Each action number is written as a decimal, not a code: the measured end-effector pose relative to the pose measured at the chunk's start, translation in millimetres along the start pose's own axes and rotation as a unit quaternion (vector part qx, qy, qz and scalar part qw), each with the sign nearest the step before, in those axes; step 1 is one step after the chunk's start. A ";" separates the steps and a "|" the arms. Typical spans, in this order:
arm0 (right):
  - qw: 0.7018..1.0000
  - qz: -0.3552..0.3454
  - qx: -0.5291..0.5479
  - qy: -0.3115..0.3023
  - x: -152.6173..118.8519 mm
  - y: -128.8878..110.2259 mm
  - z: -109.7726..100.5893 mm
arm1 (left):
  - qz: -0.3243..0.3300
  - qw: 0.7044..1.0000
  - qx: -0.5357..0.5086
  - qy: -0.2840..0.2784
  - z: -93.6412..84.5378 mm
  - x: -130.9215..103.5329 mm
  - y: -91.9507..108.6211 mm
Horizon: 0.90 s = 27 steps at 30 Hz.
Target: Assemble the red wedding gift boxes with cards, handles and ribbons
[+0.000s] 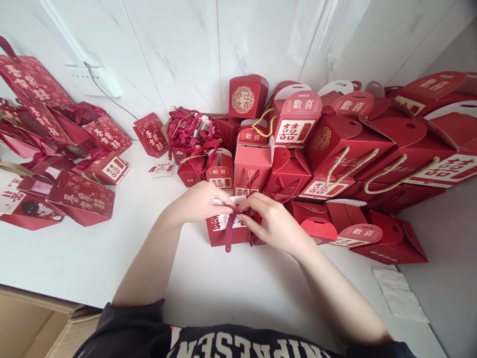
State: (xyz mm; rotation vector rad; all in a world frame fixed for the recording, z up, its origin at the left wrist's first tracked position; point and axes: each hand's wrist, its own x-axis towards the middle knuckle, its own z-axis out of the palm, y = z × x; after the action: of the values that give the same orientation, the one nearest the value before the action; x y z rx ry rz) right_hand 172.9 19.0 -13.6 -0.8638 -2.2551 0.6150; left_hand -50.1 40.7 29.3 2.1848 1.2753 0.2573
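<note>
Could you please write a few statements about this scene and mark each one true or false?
1. The left hand and right hand are both at a ribbon. True.
2. The ribbon is bright green. False: it is dark red.
3. The ribbon hangs in front of a red box. True.
4. Both hands wear gloves. False: they are bare.
5. A socket is on the wall, toward the left of the picture. True.
6. The hands are far apart. False: their fingers come close together at the ribbon.
</note>
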 end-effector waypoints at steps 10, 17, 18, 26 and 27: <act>0.995 -0.005 0.020 0.099 1.5 1.0 23.7 | 0.009 1.000 -0.023 0.010 1.8 4.7 -6.7; 0.983 0.069 0.111 0.130 5.2 2.8 25.5 | 0.026 0.999 -0.020 0.019 3.0 7.1 -7.6; 0.984 0.071 0.106 0.126 5.9 2.1 24.8 | 0.033 0.999 -0.023 0.010 1.9 6.7 -7.3; 0.969 0.070 0.143 0.188 0.2 2.2 3.2 | -0.014 0.994 -0.098 -0.040 -5.4 0.7 -6.8; 0.967 0.068 0.109 0.220 -0.6 4.6 0.8 | -0.021 0.994 -0.095 -0.048 -5.5 0.9 -7.0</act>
State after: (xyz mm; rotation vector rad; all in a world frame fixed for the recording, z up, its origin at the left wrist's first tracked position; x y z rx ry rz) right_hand 174.6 21.6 -17.2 -0.9422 -1.7074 0.6464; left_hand -57.1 46.2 29.6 1.9831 1.1902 0.2431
